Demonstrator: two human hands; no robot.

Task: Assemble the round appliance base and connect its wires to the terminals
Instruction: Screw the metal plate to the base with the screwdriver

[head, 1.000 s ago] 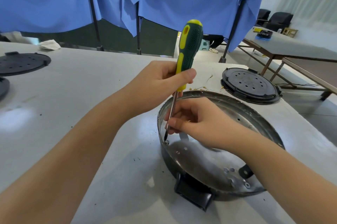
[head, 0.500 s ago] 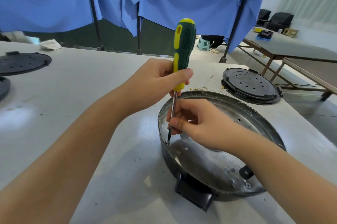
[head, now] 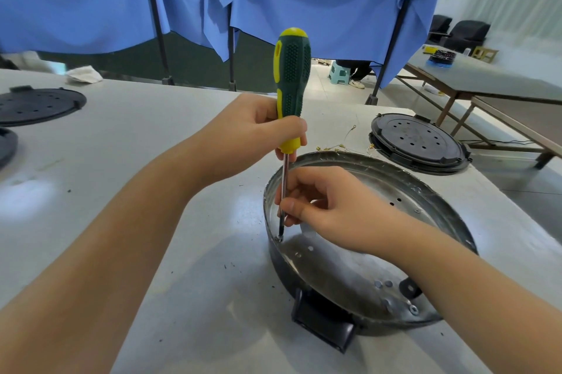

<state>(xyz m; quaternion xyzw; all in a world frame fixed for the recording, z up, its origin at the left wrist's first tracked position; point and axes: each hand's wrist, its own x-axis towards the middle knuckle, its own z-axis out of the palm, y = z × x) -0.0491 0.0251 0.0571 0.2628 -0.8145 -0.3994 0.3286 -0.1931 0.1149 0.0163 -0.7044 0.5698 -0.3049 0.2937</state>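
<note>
At the far left of the white worktable (head: 121,136) lay a black perforated disc (head: 38,104), apart from the work. Moving right, the left hand (head: 252,136) was wrapped around the lower handle of a green-and-yellow screwdriver (head: 291,81), which stood nearly upright. Its steel shaft ran down to a screw (head: 279,239) seated on the floor of the round metal appliance base (head: 404,191), close against the base's left wall. The right hand (head: 328,206) reached into the base, with thumb and fingertips pinched on the lower shaft to steady it just above the screw. A black plastic block (head: 322,325) sat under the base's near rim, and several small holes and fasteners showed near the right forearm. Beyond the base's far rim lay thin wires with brass terminals (head: 334,147), loose on the table and not yet connected. Further right sat another black perforated cover (head: 418,142).

The step in hand appeared to be driving this screw into the base. The next move probably called for turning the handle under downward pressure while keeping the tip centred, lest it slip out of the screw head.
</note>
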